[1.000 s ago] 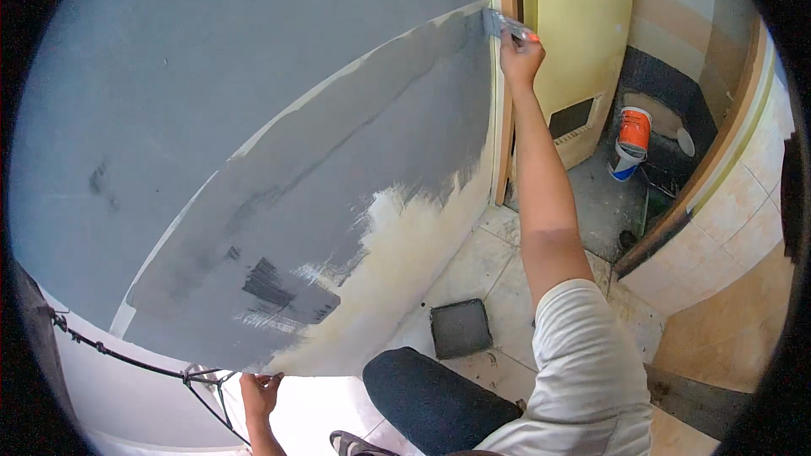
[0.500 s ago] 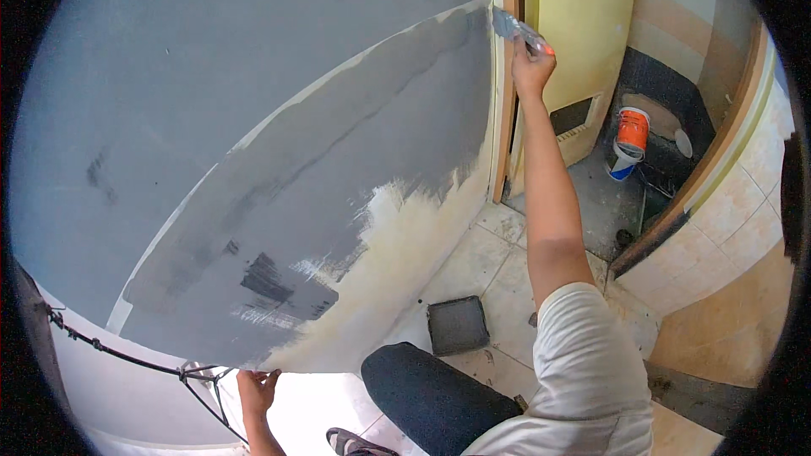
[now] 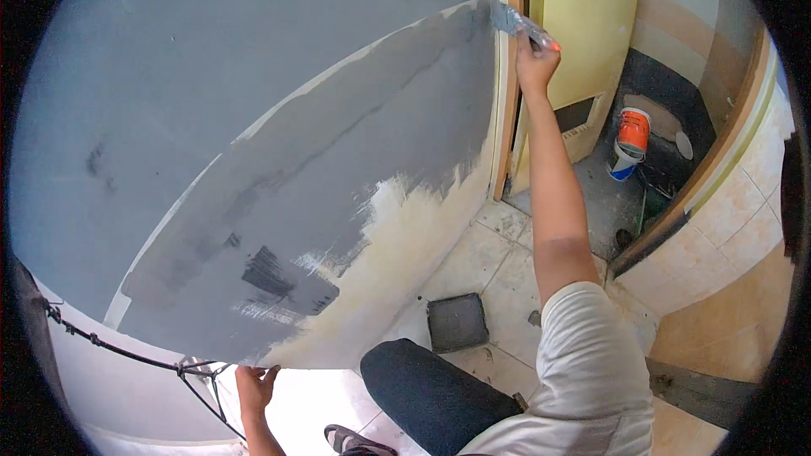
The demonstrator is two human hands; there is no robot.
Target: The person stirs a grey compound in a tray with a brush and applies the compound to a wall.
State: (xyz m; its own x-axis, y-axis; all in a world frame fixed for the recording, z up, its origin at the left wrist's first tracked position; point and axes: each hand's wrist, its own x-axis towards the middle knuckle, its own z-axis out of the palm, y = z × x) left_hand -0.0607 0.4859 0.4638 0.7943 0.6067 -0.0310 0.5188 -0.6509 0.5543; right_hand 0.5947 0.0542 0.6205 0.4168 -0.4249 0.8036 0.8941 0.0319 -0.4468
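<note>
My right hand (image 3: 534, 63) is closed round the handle of a paintbrush (image 3: 514, 20), whose handle has an orange end. Grey paint coats its bristles, which touch the wall's right side beside the door frame. Part-painted, the wall (image 3: 363, 131) has fresh grey over a pale cream lower strip, with a ragged edge and darker smears. At the wall's near lower edge, my left hand (image 3: 255, 388) grips that edge with its thumb and fingers; some fingertips are hidden. A dark square paint tray (image 3: 457, 323) holding grey paint lies on the floor beside my knee.
A yellow door (image 3: 583, 34) stands open within a wooden frame (image 3: 508, 110). Beyond the doorway an orange bucket (image 3: 634, 129) sits on a white-and-blue one (image 3: 623, 165). Stained tiles (image 3: 473, 255) cover the floor. A thin black metal stand (image 3: 139, 350) reaches in at lower left.
The brush and my right hand have shifted slightly right and up in view, with the bristles still at the wall's edge by the door frame. My left hand keeps its place.
</note>
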